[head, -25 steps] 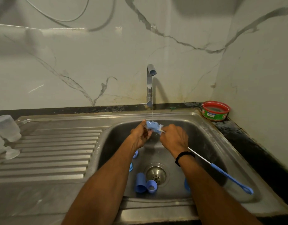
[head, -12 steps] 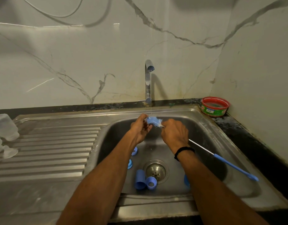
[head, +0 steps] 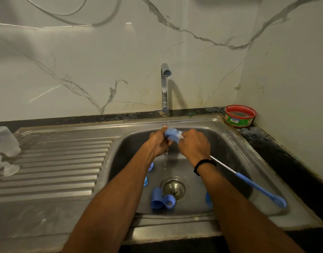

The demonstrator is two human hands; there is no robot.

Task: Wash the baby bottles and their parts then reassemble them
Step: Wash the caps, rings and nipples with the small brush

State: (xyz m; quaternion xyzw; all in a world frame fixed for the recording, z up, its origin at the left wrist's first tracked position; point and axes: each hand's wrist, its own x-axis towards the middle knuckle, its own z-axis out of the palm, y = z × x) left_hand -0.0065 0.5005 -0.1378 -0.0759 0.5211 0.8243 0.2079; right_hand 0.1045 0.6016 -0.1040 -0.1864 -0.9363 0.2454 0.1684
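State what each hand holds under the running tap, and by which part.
Both hold a long bottle brush with a blue plastic handle: the right hand grips its white wire stem behind the bristles, the left hand holds the blue bristle head.

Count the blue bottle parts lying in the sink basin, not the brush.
5: an upper piece and a lower piece beside the left forearm, a tall cap and a ring by the drain, an edge piece half hidden behind the right forearm. The arms may cover more.

Clear bottles point(head: 4, 141) cut by left edge; blue part point(head: 208, 199) behind forearm point(head: 230, 199).
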